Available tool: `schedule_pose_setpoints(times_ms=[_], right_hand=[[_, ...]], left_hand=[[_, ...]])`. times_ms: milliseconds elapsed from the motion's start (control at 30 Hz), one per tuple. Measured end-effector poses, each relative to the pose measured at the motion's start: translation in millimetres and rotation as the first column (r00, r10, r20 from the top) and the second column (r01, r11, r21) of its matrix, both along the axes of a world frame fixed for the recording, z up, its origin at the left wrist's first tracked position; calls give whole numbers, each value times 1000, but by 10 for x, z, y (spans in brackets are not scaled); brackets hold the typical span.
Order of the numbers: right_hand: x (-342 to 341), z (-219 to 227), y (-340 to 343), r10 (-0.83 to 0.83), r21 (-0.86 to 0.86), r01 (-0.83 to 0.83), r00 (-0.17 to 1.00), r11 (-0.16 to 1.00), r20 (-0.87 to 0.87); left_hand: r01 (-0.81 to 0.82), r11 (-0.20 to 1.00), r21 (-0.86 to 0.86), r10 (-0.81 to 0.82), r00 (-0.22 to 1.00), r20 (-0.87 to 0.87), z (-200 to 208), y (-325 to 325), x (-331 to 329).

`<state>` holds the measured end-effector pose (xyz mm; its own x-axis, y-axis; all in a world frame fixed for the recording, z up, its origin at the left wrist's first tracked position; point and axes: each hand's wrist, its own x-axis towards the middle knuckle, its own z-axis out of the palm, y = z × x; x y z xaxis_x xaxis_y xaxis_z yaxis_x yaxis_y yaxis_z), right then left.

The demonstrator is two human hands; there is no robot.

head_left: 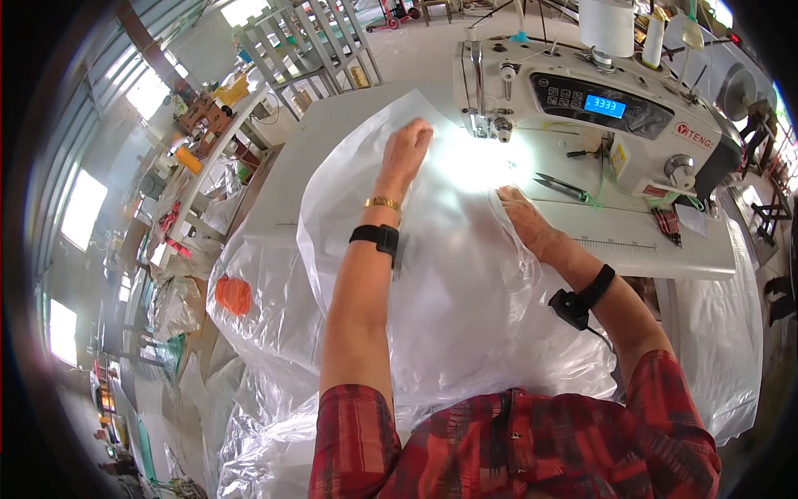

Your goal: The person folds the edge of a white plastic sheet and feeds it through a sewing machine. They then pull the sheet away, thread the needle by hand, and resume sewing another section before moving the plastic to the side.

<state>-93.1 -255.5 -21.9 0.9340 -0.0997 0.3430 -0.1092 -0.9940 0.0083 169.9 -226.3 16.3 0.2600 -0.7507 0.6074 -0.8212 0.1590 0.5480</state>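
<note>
- The orange bundle (233, 294) lies far left among heaped clear bags (249, 399), well apart from both hands.
- The clear plastic sheet (432, 283) spreads from the person's lap up over the white table (332, 125) to the needle area of the sewing machine (582, 108). It looks thin, very light, limp and slippery, so I judge that it slides and bunches easily and needs flat palms rather than a pinch.
- The left hand (406, 150) lies flat and spread on the sheet, fingers toward the needle, pressing the film to the table; it grips nothing.
- The presser foot (482, 125) sits just beyond the left fingertips; a bright lamp glare hides the film there, so I cannot tell where the edge runs.
- The right hand (522, 218) rests on the sheet to the right of the glare, fingers fairly flat; whether it pinches a fold is unclear.
- Best hold, in my judgement: either side of the seam line, close to the foot, keeping the film taut.
- The black snips (561, 187) lie on the machine bed just beyond the right hand and could snag the film.
- White thread cones (607, 25) stand on top of the machine, clear of the work.
- More plastic (715, 333) hangs off the right table edge; its drag may pull the sheet.
</note>
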Motion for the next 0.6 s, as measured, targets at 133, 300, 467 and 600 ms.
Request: schedule_pose_setpoints(times_ms=[133,300,467,600], right_hand=[[-101,114,228,85,219,-104,992,970,94],[-584,8,645,50,58,-62,981,996,186],[-1066,171,928,91,364,-17,978,931,-186],[-738,416,629,-134,292,88,981,952,141]], left_hand=[[17,991,131,2,989,-150,-422,203,91],[171,965,202,-87,926,-366,-402,645,-425],[209,931,299,-29,859,-511,-340,1150,-866],[233,942,243,-102,885,-453,-410,1075,-785]])
